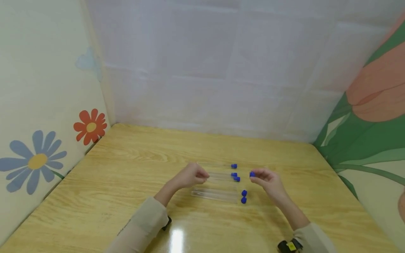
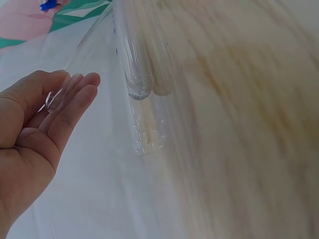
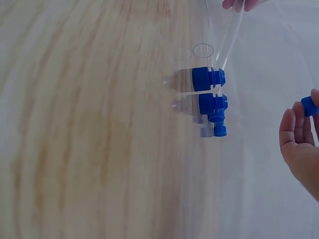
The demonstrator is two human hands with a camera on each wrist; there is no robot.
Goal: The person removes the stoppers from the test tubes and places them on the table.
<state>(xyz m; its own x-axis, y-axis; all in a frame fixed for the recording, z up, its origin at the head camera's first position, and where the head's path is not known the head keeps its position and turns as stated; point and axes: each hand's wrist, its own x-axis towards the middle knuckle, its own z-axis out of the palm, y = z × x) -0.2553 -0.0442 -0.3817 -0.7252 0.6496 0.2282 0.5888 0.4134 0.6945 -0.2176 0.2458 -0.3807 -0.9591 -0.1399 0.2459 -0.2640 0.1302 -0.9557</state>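
Tube (image 2: 56,99) clear, apparently round-ended

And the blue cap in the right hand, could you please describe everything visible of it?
The blue cap is small and looks like plastic. The right hand pinches it, raised above the table and apart from the clear tubes. The hand partly covers it, so its full shape cannot be seen.

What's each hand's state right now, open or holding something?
Left hand: holding a clear tube, pinched near its rounded end.
Right hand: holding a blue cap, pinched between thumb and fingers.
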